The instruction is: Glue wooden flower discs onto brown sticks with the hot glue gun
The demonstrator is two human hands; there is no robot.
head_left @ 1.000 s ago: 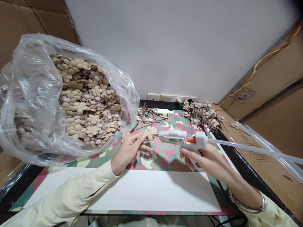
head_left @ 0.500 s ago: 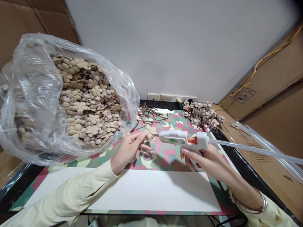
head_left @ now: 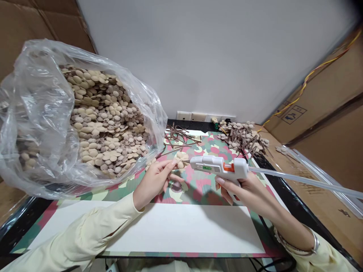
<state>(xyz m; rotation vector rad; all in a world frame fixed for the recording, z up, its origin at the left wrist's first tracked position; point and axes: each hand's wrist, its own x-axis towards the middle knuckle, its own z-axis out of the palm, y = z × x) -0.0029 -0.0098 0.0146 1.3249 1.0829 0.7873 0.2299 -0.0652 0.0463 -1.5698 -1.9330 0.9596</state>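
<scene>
My left hand pinches a cream fabric flower by one edge, above the patterned mat. My right hand is wrapped round the handle of a white hot glue gun with an orange part on top. The gun points left, and its nozzle tip is at the flower's centre; whether it touches, I cannot tell. A long clear glue stick runs out of the gun's back end to the right. Part of the handle and the trigger are hidden by my fingers.
A big clear plastic bag full of fabric flowers stands at the left. Brown strips lie behind my left hand. A heap of flowers with brown strips sits at the back right. White paper covers the mat's front; spare glue sticks rest on cardboard.
Almost nothing differs. The flower and my left fingertips have shifted very slightly right, and the glue gun has moved a touch left.
</scene>
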